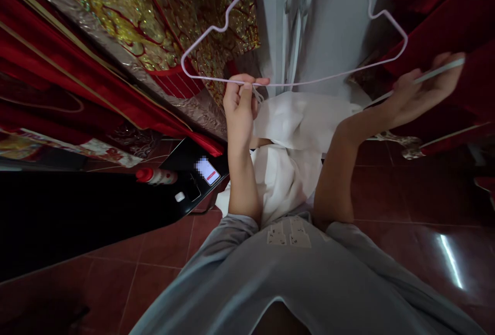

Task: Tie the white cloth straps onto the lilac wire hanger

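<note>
A pale pink clothes hanger (pixel 317 82) spans the upper middle, its top cut off by the frame edge. My left hand (pixel 240 100) is closed at the left part of its bottom bar, thumb and fingers pinched there. A thin white cord (pixel 259 96) loops out beside those fingers. Farther right, my right hand (pixel 427 90) is raised with a narrow white strap (pixel 439 71) running across its fingers. White cloth (pixel 301 118) hangs beneath the hanger and bunches between my forearms; the strap leads down toward it.
Red and gold sequined garments (pixel 154 31) hang at left, dark red ones (pixel 456 26) at right. A black table (pixel 96 211) on the left bears a red-capped bottle (pixel 157 176), a lit phone (pixel 208 171) and a small white case (pixel 180 197). Red tiles (pixel 162 242) cover the floor.
</note>
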The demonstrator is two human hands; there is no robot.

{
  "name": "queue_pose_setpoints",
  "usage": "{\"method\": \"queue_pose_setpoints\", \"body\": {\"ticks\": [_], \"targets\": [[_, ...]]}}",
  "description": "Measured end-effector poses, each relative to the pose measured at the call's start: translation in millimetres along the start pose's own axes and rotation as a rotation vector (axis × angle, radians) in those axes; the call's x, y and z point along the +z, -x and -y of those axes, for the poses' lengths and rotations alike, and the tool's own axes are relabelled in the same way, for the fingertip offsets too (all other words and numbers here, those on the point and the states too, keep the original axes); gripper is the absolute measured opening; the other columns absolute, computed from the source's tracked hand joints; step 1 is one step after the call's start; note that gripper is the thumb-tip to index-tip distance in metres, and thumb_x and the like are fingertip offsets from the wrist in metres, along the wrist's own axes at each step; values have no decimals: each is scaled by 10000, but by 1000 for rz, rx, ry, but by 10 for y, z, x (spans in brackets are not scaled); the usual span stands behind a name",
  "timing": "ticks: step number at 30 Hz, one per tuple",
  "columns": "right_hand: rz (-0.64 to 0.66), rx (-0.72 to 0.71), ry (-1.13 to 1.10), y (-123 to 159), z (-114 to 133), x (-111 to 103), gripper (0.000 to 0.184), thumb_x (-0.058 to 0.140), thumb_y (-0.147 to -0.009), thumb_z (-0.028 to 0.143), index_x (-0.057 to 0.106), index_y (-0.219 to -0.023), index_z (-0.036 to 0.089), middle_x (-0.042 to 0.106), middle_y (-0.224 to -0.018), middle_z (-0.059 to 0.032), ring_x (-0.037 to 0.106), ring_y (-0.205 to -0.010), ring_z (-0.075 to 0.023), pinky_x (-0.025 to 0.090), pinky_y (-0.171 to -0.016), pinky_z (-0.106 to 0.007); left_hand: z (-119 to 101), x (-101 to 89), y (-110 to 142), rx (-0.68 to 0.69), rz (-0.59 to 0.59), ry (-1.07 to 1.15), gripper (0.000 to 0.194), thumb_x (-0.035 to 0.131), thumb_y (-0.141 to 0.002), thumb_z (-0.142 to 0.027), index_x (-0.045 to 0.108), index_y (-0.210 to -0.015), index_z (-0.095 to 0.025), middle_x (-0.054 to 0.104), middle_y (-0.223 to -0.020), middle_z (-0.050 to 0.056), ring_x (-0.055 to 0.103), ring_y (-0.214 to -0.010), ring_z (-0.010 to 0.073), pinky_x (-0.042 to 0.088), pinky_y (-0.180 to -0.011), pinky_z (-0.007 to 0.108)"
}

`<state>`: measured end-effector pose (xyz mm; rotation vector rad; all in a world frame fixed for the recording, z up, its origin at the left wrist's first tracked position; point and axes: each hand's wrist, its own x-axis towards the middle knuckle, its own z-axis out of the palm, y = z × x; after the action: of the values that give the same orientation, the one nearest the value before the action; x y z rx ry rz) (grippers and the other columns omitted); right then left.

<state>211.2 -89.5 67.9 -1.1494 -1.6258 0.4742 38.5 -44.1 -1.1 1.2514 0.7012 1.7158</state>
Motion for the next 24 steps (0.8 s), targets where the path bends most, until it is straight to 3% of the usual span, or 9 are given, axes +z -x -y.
{"method": "queue_pose_setpoints", "body": {"ticks": [4,7,10,14,17,20,24], "targets": [[-144,1,36,287,-153,197,528,630,-884,412,446,-1376,471,559,-1297,-19,457,-1380,-287,544,-986,-494,29,-7,17,-21,-13,-24,98,542,-1000,-268,569,-906,-262,721,-945,39,298,-374,134,155,-369,281],[-319,-76,3,364,-313,348,492,547,-916,352,407,-1385,411,478,-1424,-21,464,-1375,-245,422,-1146,-513,-4,-26,39,-40,10,-47,88,540,-1004,-290,569,-929,-254,721,-1001,58,359,-395,144,179,-375,274],[-281,-123,6,362,-403,428,492,572,-891,354,415,-1358,348,510,-1390,-51,546,-1260,-232,387,-1163,-525,-55,-22,73,-18,26,-48,92,558,-1007,-314,575,-943,-250,719,-1013,67,410,-437,156,224,-393,272],[-226,-79,30,350,-401,354,447,560,-907,361,420,-1332,374,566,-1314,-32,551,-1247,-236,424,-1113,-522,-89,-12,126,10,-30,-103,83,616,-972,-310,568,-1004,-252,711,-1076,66,546,-593,196,353,-467,297],[-239,-91,-2,332,-415,263,401,548,-919,360,441,-1303,405,568,-1311,-5,589,-1189,-228,460,-1067,-491,-86,-99,118,166,-199,-132,145,583,-937,-197,506,-1039,-264,648,-1257,38,645,-893,239,470,-618,346],[-253,-70,-2,313,-469,213,382,552,-917,379,469,-1282,452,608,-1213,7,609,-1143,-250,496,-986,-488,-70,-304,46,397,-287,-228,133,513,-939,-163,491,-1027,-260,599,-1268,25,509,-1304,253,490,-930,417],[-206,-51,8,300,-536,193,406,531,-923,406,445,-1317,453,620,-1142,-9,597,-1169,-280,485,-981,-515,-70,-603,-59,609,-410,-359,118,548,-908,-214,540,-1026,-213,585,-1108,71,526,-1308,270,396,-1125,447]]}}
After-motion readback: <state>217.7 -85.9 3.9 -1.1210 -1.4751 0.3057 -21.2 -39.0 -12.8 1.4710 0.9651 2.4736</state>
